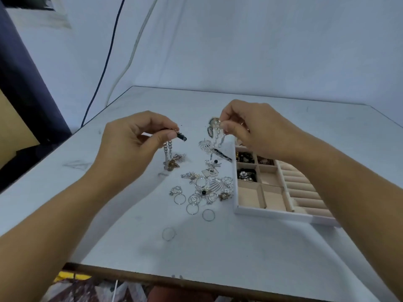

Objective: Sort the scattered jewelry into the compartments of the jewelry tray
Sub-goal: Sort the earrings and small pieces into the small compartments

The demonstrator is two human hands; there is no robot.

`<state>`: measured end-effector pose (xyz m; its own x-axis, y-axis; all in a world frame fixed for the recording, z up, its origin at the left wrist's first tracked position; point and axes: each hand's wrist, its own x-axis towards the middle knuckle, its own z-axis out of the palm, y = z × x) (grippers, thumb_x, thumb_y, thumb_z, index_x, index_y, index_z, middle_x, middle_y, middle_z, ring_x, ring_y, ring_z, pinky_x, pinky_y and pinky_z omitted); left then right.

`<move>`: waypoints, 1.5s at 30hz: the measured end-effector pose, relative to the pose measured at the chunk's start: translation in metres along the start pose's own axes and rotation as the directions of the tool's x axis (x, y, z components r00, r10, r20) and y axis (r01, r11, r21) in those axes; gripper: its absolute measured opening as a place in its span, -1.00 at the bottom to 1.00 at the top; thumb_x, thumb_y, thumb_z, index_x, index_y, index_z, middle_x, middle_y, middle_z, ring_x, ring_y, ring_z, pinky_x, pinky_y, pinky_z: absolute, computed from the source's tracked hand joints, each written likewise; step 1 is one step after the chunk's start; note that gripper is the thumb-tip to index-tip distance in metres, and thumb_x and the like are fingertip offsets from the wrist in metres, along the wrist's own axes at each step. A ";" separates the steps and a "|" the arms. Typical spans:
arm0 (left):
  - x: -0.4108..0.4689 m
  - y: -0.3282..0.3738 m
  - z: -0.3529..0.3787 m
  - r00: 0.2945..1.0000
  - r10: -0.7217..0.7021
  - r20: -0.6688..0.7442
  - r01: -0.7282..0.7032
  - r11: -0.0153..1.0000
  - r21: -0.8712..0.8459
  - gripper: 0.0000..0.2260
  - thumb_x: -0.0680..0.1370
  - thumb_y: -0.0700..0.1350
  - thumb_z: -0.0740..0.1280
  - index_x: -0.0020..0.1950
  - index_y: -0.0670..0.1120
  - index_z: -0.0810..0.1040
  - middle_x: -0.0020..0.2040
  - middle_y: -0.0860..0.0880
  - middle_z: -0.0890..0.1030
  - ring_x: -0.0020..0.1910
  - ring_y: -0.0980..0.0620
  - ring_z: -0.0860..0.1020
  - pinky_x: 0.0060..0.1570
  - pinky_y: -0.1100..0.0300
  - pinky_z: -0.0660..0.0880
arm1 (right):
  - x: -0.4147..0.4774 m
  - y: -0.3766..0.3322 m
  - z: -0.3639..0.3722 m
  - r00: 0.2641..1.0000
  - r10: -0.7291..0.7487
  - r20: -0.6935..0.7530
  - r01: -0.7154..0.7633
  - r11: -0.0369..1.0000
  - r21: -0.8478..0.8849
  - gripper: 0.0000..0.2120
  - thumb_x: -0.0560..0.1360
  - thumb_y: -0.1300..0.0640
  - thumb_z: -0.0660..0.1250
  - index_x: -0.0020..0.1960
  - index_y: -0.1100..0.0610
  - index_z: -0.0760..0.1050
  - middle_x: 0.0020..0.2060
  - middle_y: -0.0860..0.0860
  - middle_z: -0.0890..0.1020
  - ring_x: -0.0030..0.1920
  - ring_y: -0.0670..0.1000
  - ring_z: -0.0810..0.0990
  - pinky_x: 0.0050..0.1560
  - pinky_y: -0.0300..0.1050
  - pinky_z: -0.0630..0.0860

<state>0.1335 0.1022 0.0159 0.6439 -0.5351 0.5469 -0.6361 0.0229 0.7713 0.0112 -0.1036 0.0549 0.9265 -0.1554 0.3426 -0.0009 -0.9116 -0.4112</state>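
Head view: right hand [253, 129] hides part of tray [272, 214].

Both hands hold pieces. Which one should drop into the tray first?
Right. The right hand, pinching a pearl drop earring, hovers by the far end of the jewelry tray; the left hand, with its chain piece, is beyond the loose pile.

Shiny silver metal jewelry [205, 186] lies on a smooth matt table [130, 236]; the tray [272, 213] lining looks velvety.
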 end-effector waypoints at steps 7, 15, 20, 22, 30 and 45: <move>0.029 0.059 0.033 0.991 0.136 0.014 -0.129 0.965 -0.229 -0.86 0.45 -0.18 0.46 -0.14 0.08 0.63 -0.18 0.09 0.71 -0.15 0.01 0.65 -0.11 0.18 0.59 | -0.050 0.036 -0.040 0.989 0.107 -0.105 -0.109 0.994 -0.020 -0.96 0.55 0.07 0.27 -0.06 -0.06 0.47 -0.22 -0.16 0.61 -0.21 -0.25 0.52 -0.25 -0.49 0.35; 0.034 0.089 0.091 0.987 0.140 0.083 -0.102 0.928 -0.358 -0.89 0.42 -0.20 0.45 -0.10 -0.03 0.61 -0.19 0.08 0.71 -0.16 0.10 0.66 -0.16 0.25 0.58 | -0.089 0.066 -0.053 0.967 0.177 -0.185 -0.164 0.983 0.084 -0.97 0.55 0.08 0.28 -0.06 -0.02 0.50 -0.20 -0.13 0.63 -0.18 -0.17 0.56 -0.16 -0.32 0.47; 0.028 0.091 0.121 0.986 0.113 0.121 -0.058 0.920 -0.388 -0.89 0.38 -0.17 0.45 -0.12 -0.05 0.62 -0.19 0.04 0.71 -0.14 0.06 0.65 -0.17 0.26 0.57 | -0.102 0.076 -0.046 0.961 0.166 -0.223 -0.139 0.982 0.131 -0.95 0.55 0.11 0.29 -0.07 -0.01 0.49 -0.22 -0.09 0.61 -0.20 -0.12 0.54 -0.15 -0.27 0.48; 0.026 0.089 0.128 0.985 0.103 0.136 -0.044 0.924 -0.380 -0.89 0.37 -0.15 0.44 -0.12 -0.05 0.62 -0.19 0.04 0.71 -0.14 0.05 0.65 -0.16 0.26 0.57 | -0.106 0.080 -0.043 0.959 0.167 -0.228 -0.136 0.980 0.148 -0.96 0.55 0.12 0.29 -0.07 -0.01 0.49 -0.22 -0.08 0.61 -0.19 -0.13 0.54 -0.15 -0.28 0.48; 0.018 0.067 0.146 0.983 0.015 0.182 0.040 0.955 -0.295 -0.90 0.40 -0.20 0.46 -0.12 -0.04 0.63 -0.15 -0.03 0.71 -0.11 -0.02 0.66 -0.07 0.13 0.60 | -0.113 0.081 -0.046 0.954 0.161 -0.252 -0.103 0.968 0.228 -0.97 0.54 0.13 0.31 -0.06 0.02 0.51 -0.23 -0.11 0.62 -0.16 -0.14 0.56 -0.13 -0.35 0.49; 0.000 0.036 0.154 0.931 0.078 0.358 -0.170 0.958 0.232 -0.92 0.46 -0.15 0.45 -0.14 0.03 0.63 -0.26 0.15 0.63 -0.22 0.19 0.59 -0.21 0.39 0.50 | -0.113 0.075 -0.047 0.942 0.129 -0.310 -0.054 0.969 0.241 -0.94 0.54 0.13 0.32 -0.07 -0.02 0.50 -0.23 -0.13 0.62 -0.13 -0.14 0.59 -0.09 -0.37 0.49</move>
<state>0.0448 -0.0266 -0.0062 0.3973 -0.7984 0.4525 -0.8172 -0.0834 0.5703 -0.1111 -0.1726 0.0250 0.7563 -0.3819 0.5311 0.0400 -0.7834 -0.6203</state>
